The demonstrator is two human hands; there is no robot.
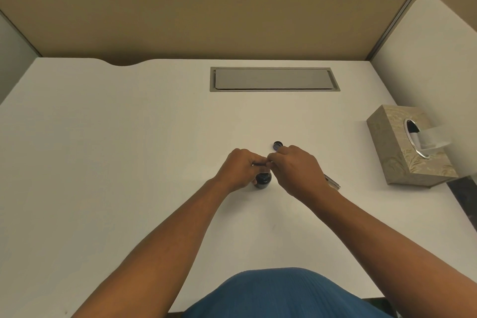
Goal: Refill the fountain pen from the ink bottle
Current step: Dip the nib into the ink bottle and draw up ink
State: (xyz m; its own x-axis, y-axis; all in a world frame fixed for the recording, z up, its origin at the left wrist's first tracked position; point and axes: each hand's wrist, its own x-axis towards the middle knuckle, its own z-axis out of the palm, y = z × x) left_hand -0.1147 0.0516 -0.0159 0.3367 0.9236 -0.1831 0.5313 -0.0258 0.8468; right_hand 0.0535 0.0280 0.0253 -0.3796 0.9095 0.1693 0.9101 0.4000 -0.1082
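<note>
A small dark ink bottle [263,180] stands on the white desk [129,162], uncapped, with its dark round cap [277,145] lying a little behind it. Just above the bottle my left hand [238,169] and my right hand [296,170] meet, and both pinch a thin dark part of the fountain pen [262,163] held level between their fingertips. Most of that part is hidden by my fingers. A silvery pen piece [332,181] lies on the desk behind my right wrist, partly covered by it.
A patterned tissue box [395,157] with a tissue sticking out stands at the right edge. A grey cable hatch [273,79] is set into the desk at the back. Partition walls close the back and both sides.
</note>
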